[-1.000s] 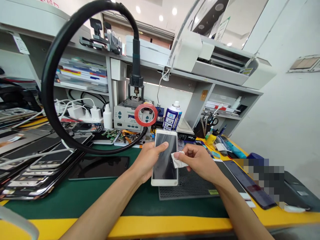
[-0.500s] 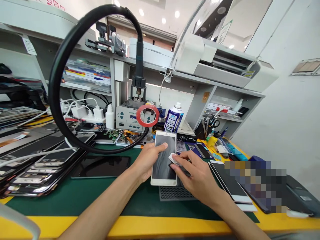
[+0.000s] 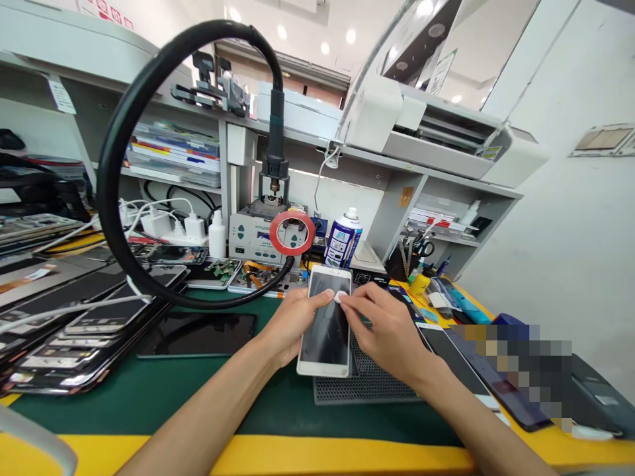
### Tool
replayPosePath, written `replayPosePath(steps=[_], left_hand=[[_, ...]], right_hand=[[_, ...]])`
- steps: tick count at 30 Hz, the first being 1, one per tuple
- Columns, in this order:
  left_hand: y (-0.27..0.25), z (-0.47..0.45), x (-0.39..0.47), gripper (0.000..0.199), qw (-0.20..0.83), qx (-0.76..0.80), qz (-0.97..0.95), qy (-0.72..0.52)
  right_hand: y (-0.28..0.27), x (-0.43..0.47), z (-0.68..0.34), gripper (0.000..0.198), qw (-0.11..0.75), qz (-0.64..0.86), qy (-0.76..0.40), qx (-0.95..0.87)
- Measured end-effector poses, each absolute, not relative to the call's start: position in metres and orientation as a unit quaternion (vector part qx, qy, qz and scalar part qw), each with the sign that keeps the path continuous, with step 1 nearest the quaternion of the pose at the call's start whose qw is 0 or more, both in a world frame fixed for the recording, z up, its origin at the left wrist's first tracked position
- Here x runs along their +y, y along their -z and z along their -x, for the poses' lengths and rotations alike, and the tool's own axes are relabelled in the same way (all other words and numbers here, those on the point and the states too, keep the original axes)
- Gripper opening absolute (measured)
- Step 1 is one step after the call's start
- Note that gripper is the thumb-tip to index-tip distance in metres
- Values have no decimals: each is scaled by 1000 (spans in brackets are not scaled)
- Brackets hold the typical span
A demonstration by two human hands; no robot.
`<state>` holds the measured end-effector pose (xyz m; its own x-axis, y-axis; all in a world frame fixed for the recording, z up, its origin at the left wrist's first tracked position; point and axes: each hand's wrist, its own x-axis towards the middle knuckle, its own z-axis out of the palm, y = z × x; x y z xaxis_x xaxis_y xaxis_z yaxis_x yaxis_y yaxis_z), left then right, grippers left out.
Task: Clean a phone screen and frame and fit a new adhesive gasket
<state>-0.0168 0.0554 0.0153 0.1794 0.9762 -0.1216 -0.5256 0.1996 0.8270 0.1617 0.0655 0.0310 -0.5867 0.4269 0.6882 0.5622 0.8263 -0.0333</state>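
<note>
A white-framed smartphone (image 3: 325,344) with a dark, smeared screen is held up at a tilt above the bench. My left hand (image 3: 292,320) grips it by its left side, the thumb lying over the screen and the fingers hidden behind. Between thumb and fingertips, my right hand (image 3: 381,317) pinches a small white wipe (image 3: 340,297) against the upper right part of the screen. Below the phone, a grey perforated mat (image 3: 367,390) rests on the green work mat (image 3: 198,396).
Stacked phone screens (image 3: 89,330) fill the left side, beside a dark phone panel (image 3: 198,334). A thick black hose (image 3: 106,165) loops up in front of the shelves. Behind the phone stand a spray can (image 3: 343,239) and a rework station (image 3: 253,237). More phones (image 3: 456,360) lie at right.
My right hand has moved the wipe up the screen, close to my left thumb. The wipe looks more bunched, and the streaks on the screen look different.
</note>
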Motion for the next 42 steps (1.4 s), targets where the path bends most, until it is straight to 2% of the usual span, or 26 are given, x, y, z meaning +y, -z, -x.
replayPosePath(steps=[7, 15, 20, 25, 33, 42], left_hand=[[-12, 17, 56, 16, 695, 338, -329, -543], [-17, 15, 53, 15, 716, 321, -348, -513], [-16, 16, 54, 17, 714, 321, -353, -513], [-14, 18, 55, 19, 694, 338, -357, -525], [-19, 16, 48, 25, 710, 320, -401, -483], [-13, 15, 52, 28, 700, 314, -425, -481]], right_hand=[[-26, 31, -163, 20, 255, 236, 83, -934], [-49, 80, -163, 24, 310, 310, 161, -884], [-47, 81, -157, 26, 318, 316, 191, -873], [-38, 66, -156, 24, 304, 300, 180, -886], [-54, 80, -150, 22, 330, 320, 166, -873], [-66, 81, -126, 24, 288, 313, 144, -894]])
